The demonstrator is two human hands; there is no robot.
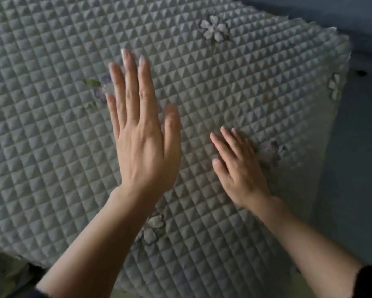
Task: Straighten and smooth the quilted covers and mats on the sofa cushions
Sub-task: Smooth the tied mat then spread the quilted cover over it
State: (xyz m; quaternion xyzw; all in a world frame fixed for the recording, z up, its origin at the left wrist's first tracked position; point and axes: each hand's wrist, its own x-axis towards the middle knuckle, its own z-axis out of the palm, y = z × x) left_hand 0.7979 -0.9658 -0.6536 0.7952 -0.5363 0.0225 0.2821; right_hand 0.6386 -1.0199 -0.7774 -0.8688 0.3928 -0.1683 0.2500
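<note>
Right grip [238, 166] lies flat on quilted cover [51, 125].

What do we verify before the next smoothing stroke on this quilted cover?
1. The left hand is flat with straight fingers: ok.
2. The right hand lies flat on the quilted cover: ok.
3. The left hand is actually touching the cover: cannot tell, its fingertips are blurred.
4. No folds between the two hands: ok, the quilting grid runs even there.
5. The cover's right edge hangs evenly: cannot tell, it is blurred and drops away from the camera.
</note>
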